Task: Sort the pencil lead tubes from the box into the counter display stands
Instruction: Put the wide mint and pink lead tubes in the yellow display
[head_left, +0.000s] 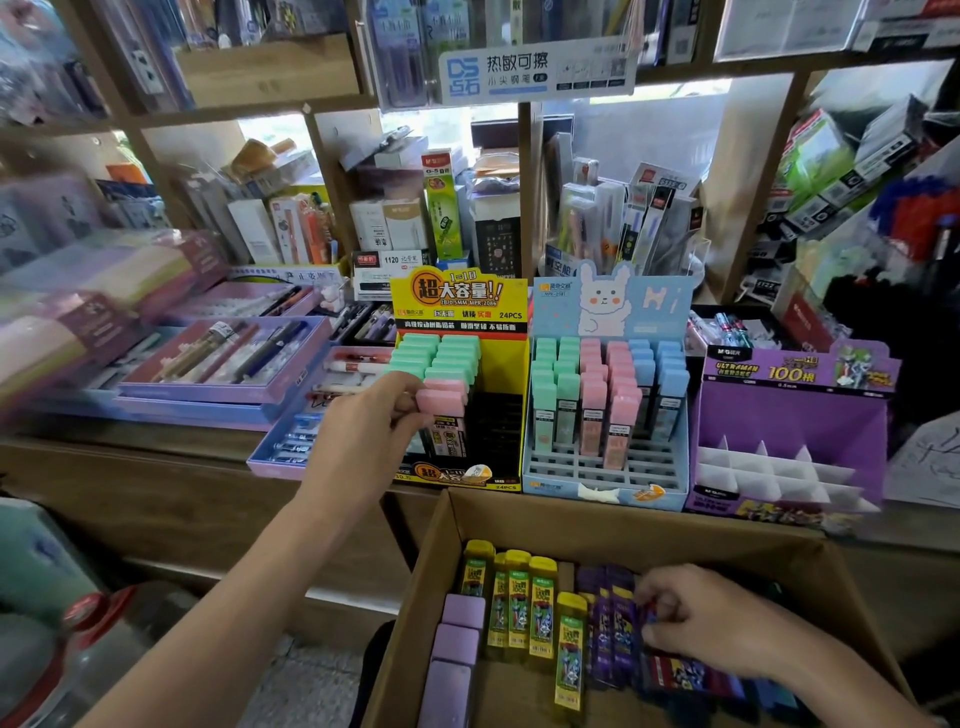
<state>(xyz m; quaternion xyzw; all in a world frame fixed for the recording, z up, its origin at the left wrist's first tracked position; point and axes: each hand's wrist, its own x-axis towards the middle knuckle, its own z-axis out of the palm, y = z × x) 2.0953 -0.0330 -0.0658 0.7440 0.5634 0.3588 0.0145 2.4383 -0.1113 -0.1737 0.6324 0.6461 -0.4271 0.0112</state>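
Note:
My left hand (366, 426) pinches a pink-capped lead tube (441, 402) at the front left of the yellow display stand (511, 364), which holds green-capped and pink-capped tubes. My right hand (701, 621) reaches down into the cardboard box (519, 512), its fingers curled on a dark purple tube (649, 618). Inside the box lie yellow tubes (540, 608), purple tubes (615, 623) and lilac-capped tubes (457, 644). The blue rabbit stand (605, 475) holds green, pink and blue tubes. The purple stand (789, 415) has bare white dividers.
Lilac pen trays (223, 364) lie on the wooden counter (156, 452) to the left of the stands. Shelves of boxed stationery (405, 218) rise behind. A bottle with a red cap (88, 613) stands low at the left.

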